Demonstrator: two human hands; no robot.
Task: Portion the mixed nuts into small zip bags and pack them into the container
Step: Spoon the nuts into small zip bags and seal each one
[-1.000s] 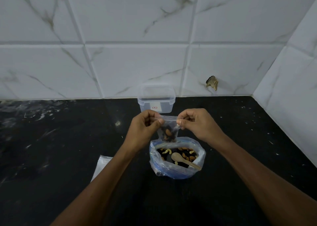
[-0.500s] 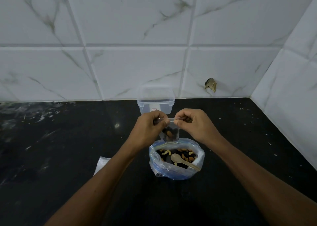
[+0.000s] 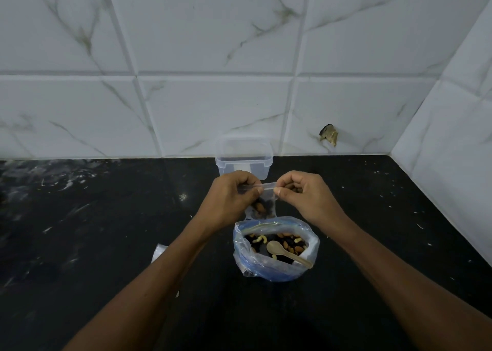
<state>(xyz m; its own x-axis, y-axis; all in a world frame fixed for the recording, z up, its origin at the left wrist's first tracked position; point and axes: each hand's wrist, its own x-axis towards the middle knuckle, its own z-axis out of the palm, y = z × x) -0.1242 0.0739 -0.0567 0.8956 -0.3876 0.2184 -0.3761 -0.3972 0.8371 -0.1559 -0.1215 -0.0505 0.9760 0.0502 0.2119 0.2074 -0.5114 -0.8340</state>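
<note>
A: Head view, nearest first. What sits closest on the counter (image 3: 80, 244)?

B: Two bare forearms reach in from the bottom edge. Between them stands a large blue-tinted bag (image 3: 275, 266), mouth rolled open, upright. Mixed nuts (image 3: 286, 240) lie inside, cashews and almonds among darker pieces. A small wooden spoon (image 3: 286, 252) rests in the bag, bowl on the nuts, handle leaning on the right rim.

A: Left of that?

B: A corner of clear plastic (image 3: 159, 252) shows beside the left forearm; cannot tell what it is.

A: Hands?

B: Both held just above the large bag. The left hand (image 3: 231, 200) and right hand (image 3: 306, 197) each pinch the top strip of a small zip bag (image 3: 262, 207) between thumb and curled fingers, one at each end. The small bag hangs below, a few nuts in its bottom.

A: Beyond?

B: A clear container (image 3: 243, 157), lid off, stands on the counter against the marbled tile wall (image 3: 213, 44). A chipped spot (image 3: 329, 134) marks a tile to its right.
</note>
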